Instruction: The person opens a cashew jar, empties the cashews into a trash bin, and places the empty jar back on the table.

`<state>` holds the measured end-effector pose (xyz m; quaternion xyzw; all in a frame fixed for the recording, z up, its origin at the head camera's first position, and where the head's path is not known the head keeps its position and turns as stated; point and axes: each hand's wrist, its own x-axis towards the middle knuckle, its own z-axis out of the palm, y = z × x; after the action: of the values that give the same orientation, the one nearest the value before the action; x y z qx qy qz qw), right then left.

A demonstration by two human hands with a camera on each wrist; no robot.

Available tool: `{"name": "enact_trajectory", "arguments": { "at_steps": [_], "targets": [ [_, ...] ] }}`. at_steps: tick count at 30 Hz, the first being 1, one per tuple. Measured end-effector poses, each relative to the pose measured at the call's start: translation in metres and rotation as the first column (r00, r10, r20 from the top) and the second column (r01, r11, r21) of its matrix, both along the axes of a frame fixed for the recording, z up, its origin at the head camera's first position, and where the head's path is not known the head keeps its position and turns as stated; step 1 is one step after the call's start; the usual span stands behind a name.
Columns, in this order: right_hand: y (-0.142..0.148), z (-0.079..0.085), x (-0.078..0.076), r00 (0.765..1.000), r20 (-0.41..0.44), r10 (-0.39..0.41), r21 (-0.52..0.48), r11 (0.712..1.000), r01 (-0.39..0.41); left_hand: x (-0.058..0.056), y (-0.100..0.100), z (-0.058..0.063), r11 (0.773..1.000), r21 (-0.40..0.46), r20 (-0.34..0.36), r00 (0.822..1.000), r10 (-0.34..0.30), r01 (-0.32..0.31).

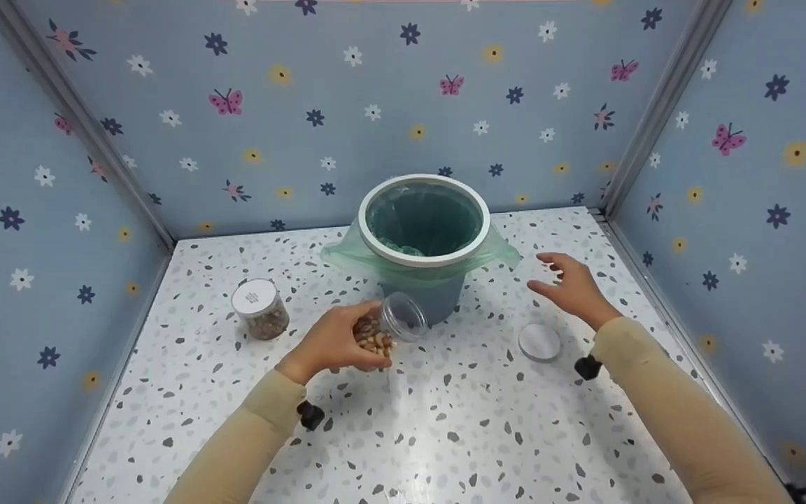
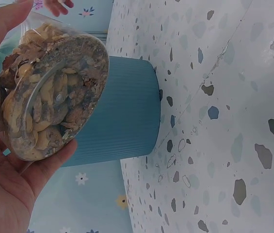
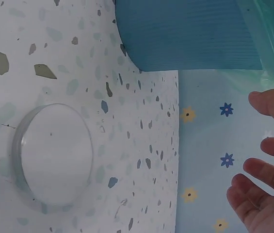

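Note:
My left hand (image 1: 338, 339) grips a clear plastic jar (image 1: 404, 317) by its side, fingers and thumb curled round it. The jar is lidless and tilted, its mouth toward the bin. Brown and tan nuts (image 1: 373, 337) fill its lower part; through the base in the left wrist view, bits of shell and crumbs show among the nuts (image 2: 54, 102). Right of the bin, my right hand (image 1: 569, 288) hovers with fingers loosely bent and apart, holding nothing. Below it a round white lid (image 1: 539, 342) lies flat on the table, also seen in the right wrist view.
A blue-grey bin (image 1: 438, 301) with a white rim (image 1: 424, 260) and a green liner (image 1: 354, 259) stands at the back middle of the speckled table (image 1: 459, 434). To the left is a second jar (image 1: 261, 309) with its white lid on. Flower-patterned panels (image 1: 375, 84) surround the table.

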<state>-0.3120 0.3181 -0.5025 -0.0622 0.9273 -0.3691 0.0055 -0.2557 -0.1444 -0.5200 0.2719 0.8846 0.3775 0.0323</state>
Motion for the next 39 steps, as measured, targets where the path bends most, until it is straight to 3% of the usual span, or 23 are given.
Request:
{"name": "enact_trajectory", "arguments": {
  "at_steps": [24, 39],
  "targets": [
    [-0.024, 0.052, -0.014, 0.988, -0.153, -0.014, -0.118, 0.993, -0.005, 0.002, -0.006, 0.008, 1.000, 0.017, -0.019, 1.000, 0.001, -0.001],
    [-0.041, 0.065, -0.021, 0.984, -0.178, -0.016, -0.129, 0.992, -0.007, 0.002, -0.008, 0.006, 1.000, -0.009, -0.036, 0.999, 0.009, -0.009]
  ]
}}
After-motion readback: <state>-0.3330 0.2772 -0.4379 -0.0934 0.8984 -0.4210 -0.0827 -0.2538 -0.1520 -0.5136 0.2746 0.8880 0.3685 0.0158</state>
